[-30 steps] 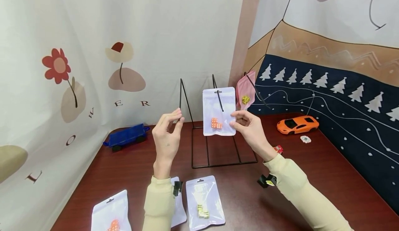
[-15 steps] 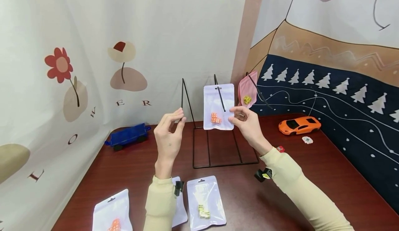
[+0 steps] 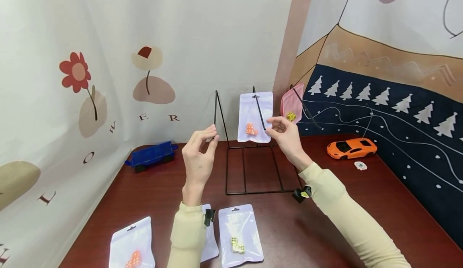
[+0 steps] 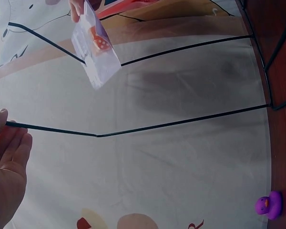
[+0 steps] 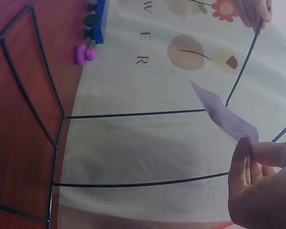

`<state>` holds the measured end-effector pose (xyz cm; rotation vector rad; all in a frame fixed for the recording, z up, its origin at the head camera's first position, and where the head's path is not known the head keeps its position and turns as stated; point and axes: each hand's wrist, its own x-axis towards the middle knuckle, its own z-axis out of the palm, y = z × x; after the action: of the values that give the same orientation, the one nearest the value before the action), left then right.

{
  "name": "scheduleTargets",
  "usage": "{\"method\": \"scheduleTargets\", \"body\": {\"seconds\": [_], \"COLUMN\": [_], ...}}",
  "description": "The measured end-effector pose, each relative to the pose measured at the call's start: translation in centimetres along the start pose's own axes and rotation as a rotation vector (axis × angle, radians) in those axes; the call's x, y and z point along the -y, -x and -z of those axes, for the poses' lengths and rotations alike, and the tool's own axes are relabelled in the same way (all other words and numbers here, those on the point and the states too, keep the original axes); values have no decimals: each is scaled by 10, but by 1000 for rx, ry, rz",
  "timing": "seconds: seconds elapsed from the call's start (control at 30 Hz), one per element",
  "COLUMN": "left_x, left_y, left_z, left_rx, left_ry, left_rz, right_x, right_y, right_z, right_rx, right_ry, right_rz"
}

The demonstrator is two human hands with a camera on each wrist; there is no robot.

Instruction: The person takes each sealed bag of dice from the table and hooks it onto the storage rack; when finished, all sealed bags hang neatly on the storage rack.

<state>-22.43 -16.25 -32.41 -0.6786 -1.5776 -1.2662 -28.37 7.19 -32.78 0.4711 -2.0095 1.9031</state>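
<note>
A lilac zip pouch (image 3: 246, 109) with orange dice (image 3: 249, 129) in it hangs on the middle prong (image 3: 259, 109) of a black wire rack (image 3: 244, 175), the prong passing through its hang hole. My right hand (image 3: 287, 139) pinches the pouch's right edge between thumb and fingers, also plain in the right wrist view. With thumb and fingertips, my left hand (image 3: 199, 155) pinches the free end of the left prong (image 4: 57, 130). On the right prong hangs a pink pouch (image 3: 290, 101) with yellow dice.
Nearer me lie a lilac pouch (image 3: 239, 224) with yellow dice, another (image 3: 139, 236) with orange dice, and one (image 3: 209, 240) partly under my left sleeve. A blue toy trailer (image 3: 152, 155), an orange toy car (image 3: 351, 148), a white chip (image 3: 360, 165) and a purple duck (image 4: 269, 205) surround the rack.
My right hand has pushed the pouch back along the middle prong, toward the rack's upright. My left hand keeps its pinch on the left prong. The head view has shifted slightly.
</note>
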Motion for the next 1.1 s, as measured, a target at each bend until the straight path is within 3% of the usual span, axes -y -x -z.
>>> {"method": "scheduleTargets", "body": {"seconds": [0.2,0.6,0.93,1.1], "left_x": [0,0,-2,-2], "left_y": [0,0,0,-1], "left_z": [1,0,0,1], "left_rx": [0,11,11,17], "left_ry": [5,-9,-3,-12], "left_rz": [-1,-22,-7,-8], "right_x": [-3,-6,-8,-14], "right_y": [-8,-17,-16,-15], "right_z": [-4,-7,-8,-7], "right_rx": [-17,-53,-68,-84], "right_ry": [-44,11,40,29], "right_rz": [-39,-62,-150,-155]}}
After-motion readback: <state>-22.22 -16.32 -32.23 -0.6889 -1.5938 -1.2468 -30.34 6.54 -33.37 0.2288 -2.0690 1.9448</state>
